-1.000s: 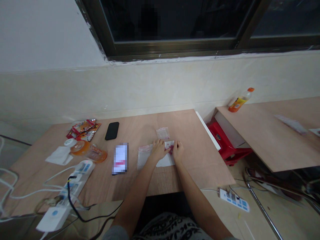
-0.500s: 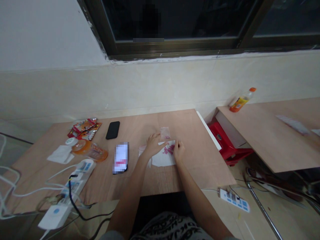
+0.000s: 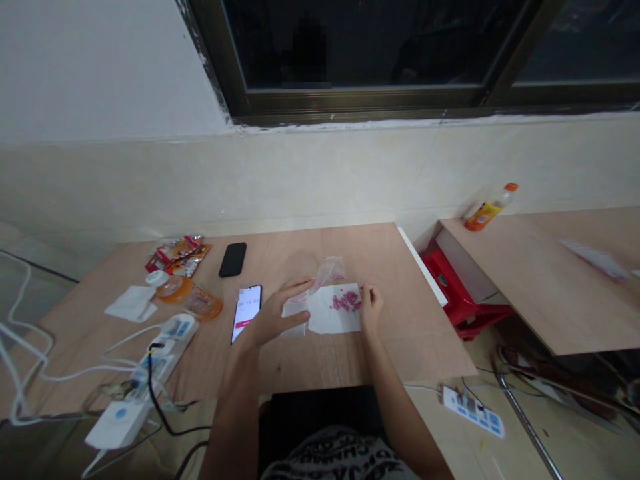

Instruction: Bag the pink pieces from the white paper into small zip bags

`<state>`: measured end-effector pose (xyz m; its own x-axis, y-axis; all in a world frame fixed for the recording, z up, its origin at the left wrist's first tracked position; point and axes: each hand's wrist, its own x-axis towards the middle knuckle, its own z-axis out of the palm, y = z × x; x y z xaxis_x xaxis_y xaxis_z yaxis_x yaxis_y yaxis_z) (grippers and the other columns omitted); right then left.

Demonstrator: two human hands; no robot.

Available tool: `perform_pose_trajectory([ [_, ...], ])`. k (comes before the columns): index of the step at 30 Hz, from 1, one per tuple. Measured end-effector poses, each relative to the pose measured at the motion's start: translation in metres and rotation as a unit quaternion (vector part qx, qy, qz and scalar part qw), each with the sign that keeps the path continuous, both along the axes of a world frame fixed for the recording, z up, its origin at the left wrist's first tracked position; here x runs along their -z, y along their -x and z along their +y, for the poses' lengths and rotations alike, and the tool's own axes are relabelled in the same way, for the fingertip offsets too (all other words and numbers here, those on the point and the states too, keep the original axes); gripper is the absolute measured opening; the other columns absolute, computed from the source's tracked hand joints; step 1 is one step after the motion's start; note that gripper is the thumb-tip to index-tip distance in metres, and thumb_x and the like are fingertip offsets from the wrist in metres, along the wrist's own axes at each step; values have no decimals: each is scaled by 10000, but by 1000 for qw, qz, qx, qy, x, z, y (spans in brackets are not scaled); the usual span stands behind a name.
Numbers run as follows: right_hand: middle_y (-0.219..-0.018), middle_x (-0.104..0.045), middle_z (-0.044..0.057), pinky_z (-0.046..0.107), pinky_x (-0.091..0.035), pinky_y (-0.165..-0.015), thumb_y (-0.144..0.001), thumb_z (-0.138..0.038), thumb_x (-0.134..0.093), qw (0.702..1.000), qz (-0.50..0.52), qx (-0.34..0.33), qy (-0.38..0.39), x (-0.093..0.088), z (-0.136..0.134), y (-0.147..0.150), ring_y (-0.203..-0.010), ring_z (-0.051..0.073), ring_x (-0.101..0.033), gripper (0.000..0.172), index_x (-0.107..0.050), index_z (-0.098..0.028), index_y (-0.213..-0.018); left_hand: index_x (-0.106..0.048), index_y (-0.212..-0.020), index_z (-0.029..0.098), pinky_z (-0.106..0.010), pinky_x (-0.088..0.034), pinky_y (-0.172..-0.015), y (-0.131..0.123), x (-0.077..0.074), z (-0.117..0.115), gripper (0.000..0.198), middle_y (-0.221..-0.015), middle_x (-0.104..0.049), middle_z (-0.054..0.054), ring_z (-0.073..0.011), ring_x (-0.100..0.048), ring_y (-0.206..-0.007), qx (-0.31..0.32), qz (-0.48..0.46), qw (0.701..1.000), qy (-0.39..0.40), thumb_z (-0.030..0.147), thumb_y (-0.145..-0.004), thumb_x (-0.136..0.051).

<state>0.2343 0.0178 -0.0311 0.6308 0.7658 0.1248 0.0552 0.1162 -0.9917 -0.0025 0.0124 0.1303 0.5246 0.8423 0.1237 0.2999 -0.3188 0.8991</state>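
Left hand (image 3: 274,315): moved leftward, fingers spread wide at clear bag (image 3: 294,308).
Right hand (image 3: 371,305): fingers narrowed, white paper (image 3: 333,324) apparently pinched.
Pink pieces (image 3: 347,302): scattered on white paper; clear bag apparently being handled; steady paper is called for.

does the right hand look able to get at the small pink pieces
Probably yes: the right hand is at the right edge of the white sheet, close beside the small pink pieces, with nothing visible between.
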Motion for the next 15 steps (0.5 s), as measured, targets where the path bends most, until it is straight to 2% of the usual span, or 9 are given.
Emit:
perform_pose_trajectory([
  [3,-806,-631,52,279,-462,-661,-837,-562,-546,993,59,-104,17,-14,-7,10,-740,173,-574,398,-646,-178,-852,-596,-1308,246,-479,-332,-1141,5,-5,-5,651,-1412,-533,-114,-313,-442,-1343,16,-8,1000,-7,586,-759,-680],
  [6,-913,-666,59,276,-483,-672,-812,-559,-584,969,74,-234,30,-28,-7,24,-765,168,-592,405,-668,-202,-983,-595,-1310,245,-477,-324,-1147,6,-9,-9,664,-1405,-538,-117,-313,-442,-1344,42,-14,999,-9,604,-757,-671],
  [7,-899,-668,55,272,-483,-665,-820,-567,-573,963,75,-258,31,-33,-7,28,-761,167,-592,401,-670,-207,-967,-594,-1312,244,-476,-323,-1149,6,-10,-10,663,-1406,-537,-116,-310,-442,-1345,47,-14,999,-10,606,-761,-665],
  [11,-782,-651,33,265,-465,-626,-805,-585,-594,953,63,-294,33,-45,-6,36,-691,158,-571,389,-676,-205,-827,-587,-1316,245,-464,-340,-1144,7,-7,-11,628,-1400,-542,-111,-289,-458,-1334,22,8,1000,-21,581,-789,-645],
  [15,-775,-676,43,287,-464,-661,-795,-574,-628,944,52,-324,23,-53,-10,28,-716,175,-590,385,-715,-203,-846,-609,-1278,239,-458,-360,-1133,6,1,-8,533,-1366,-570,-97,-260,-492,-1305,-71,52,995,-45,527,-830,-607],
])
